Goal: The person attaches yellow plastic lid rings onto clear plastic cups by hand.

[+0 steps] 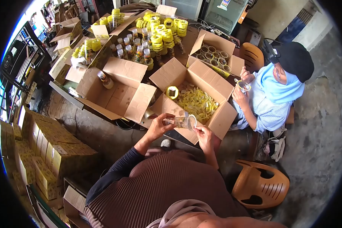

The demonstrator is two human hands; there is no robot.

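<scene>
My left hand (159, 127) is wrapped around a clear plastic cup (179, 122), which lies sideways in front of me with its wide round rim to the right. Dark marks show on the cup's wall near my fingers. At the rim, the fingers of my right hand (204, 136) are pinched together; whether they grip the rim or something thin on it is too small to tell. Just beyond the cup stands an open cardboard box (220, 85) with many small yellow strips (195, 100) inside. A yellow-edged ring (172, 92) rests by its left flap.
Left of it is another open box (114, 95) with a capped bottle (105, 80). Behind are several bottles (138, 53) and stacked yellow rings (167, 36). A co-worker (273, 91) at right holds a similar cup. An orange chair (260, 184) and stacked cartons (60, 148) flank me.
</scene>
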